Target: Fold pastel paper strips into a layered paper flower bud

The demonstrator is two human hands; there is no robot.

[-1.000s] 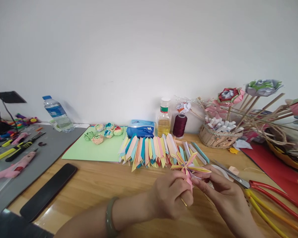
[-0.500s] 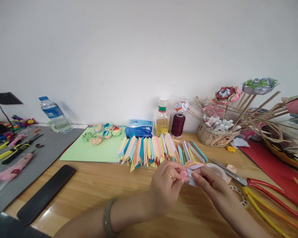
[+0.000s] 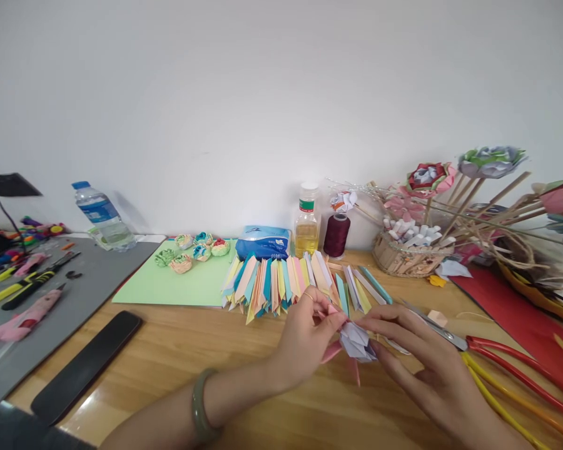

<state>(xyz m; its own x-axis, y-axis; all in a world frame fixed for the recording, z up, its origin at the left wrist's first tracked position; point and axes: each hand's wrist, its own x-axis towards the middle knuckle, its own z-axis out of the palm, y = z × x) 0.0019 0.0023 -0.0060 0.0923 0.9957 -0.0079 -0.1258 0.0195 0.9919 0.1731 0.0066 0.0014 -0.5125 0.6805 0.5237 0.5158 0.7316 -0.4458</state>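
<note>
Between my two hands is a folded paper piece (image 3: pixel 355 342), pale lilac in the middle with pink strips sticking out below and to the left. My left hand (image 3: pixel 309 337), with a ring and a green bangle on its wrist, pinches the pink part at the upper left. My right hand (image 3: pixel 417 353) has its fingertips closed on the lilac part's right side. Just beyond my hands lies a row of folded paper strips (image 3: pixel 274 281) in many colours. Scissors (image 3: pixel 455 337) with red and yellow handles lie to the right of my right hand.
A black case (image 3: pixel 87 365) lies at left, near a green sheet (image 3: pixel 169 289) with small paper rosettes. Behind stand a blue packet (image 3: pixel 263 242), an oil bottle (image 3: pixel 307 219) and dark red thread (image 3: pixel 336 236). A basket (image 3: pixel 410 256) and paper flowers stand at right.
The paper piece has been turned, so its lilac folds now face up and pink strips hang below. My right hand has shifted, its fingers spread wider around the piece.
</note>
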